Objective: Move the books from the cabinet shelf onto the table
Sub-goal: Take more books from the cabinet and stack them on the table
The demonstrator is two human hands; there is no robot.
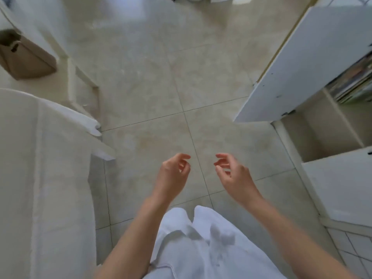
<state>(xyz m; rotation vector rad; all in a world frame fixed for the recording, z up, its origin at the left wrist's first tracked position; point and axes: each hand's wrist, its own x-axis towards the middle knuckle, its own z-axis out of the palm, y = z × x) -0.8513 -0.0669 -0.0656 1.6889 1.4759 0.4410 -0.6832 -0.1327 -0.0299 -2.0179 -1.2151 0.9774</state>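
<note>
White clothing (201, 244) fills the bottom middle of the view, with two bare forearms reaching forward on either side of it. Both hands hang over the pale tiled floor (145, 81), close together but apart. The left hand (173, 172) is empty, its fingers loosely curled inward with the thumb side up. The right hand (234, 173) mirrors it, fingers relaxed and slightly bent toward the left hand, gripping nothing.

To the right stands a white cabinet (340, 188) with one door (302, 63) swung open toward the middle of the floor. Behind that door, at the far right edge of the view, a stack of books (353, 81) lies on a cabinet shelf, their coloured edges facing outward; how many there are cannot be told, as the picture is blurred there. Below the books is an open compartment (330, 133) with a beige interior.

On the left, a table covered by a white cloth (40, 168) reaches from the near edge up to mid-frame, the cloth's corners hanging off toward the floor. Farther back on the left sits a brown cardboard box (26, 61) beside a white furniture frame (80, 81).
</note>
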